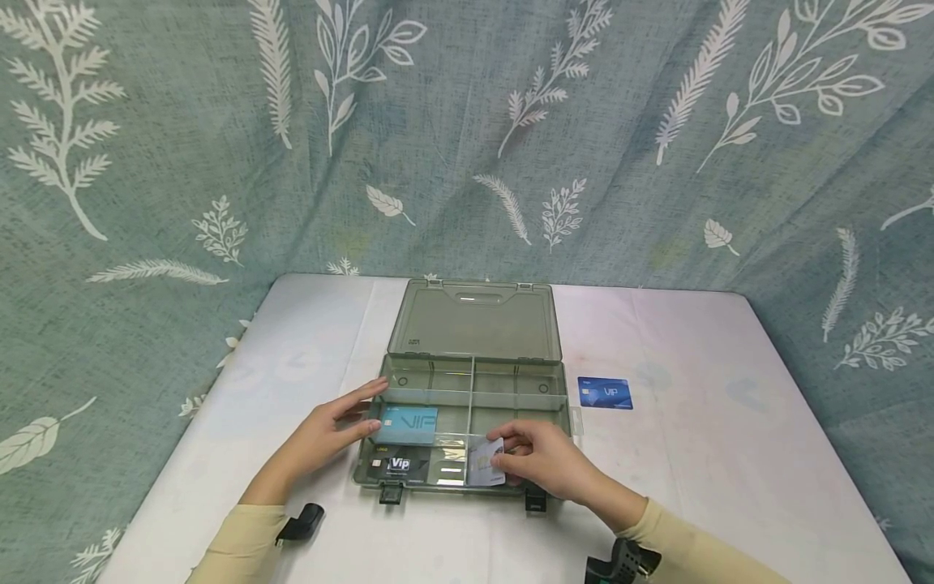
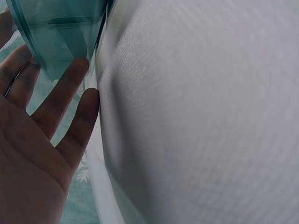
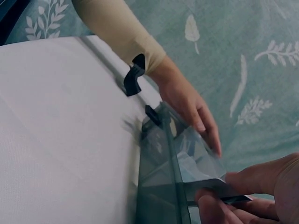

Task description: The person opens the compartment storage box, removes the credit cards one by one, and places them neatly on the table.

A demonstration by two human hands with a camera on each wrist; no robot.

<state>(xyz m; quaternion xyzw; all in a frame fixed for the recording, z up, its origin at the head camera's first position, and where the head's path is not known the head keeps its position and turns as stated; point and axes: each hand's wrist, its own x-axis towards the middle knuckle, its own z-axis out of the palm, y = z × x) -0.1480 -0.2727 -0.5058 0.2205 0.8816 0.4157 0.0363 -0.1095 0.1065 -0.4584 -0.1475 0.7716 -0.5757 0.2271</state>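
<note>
A clear grey-green compartment box (image 1: 516, 415) lies on the table with its lid folded back. My right hand (image 1: 543, 458) pinches a silvery-white card (image 1: 483, 464) between thumb and fingers at the front right compartment. In the right wrist view that card (image 3: 212, 187) is seen nearly edge-on, tilted at the box wall. My left hand (image 1: 324, 436) rests against the box's left side, its fingers extended; the left wrist view shows fingers (image 2: 70, 86) beside the box wall. A light blue VIP card (image 1: 409, 426) lies in the middle left compartment, and a black Vip card (image 1: 397, 465) in the front left one.
A dark blue VIP card (image 1: 605, 393) lies on the white table (image 1: 679, 487), right of the box. The lid (image 1: 474, 324) spreads toward the back. Two black latches (image 1: 390, 494) stick out at the front edge. A leaf-patterned green curtain (image 1: 452, 138) hangs behind.
</note>
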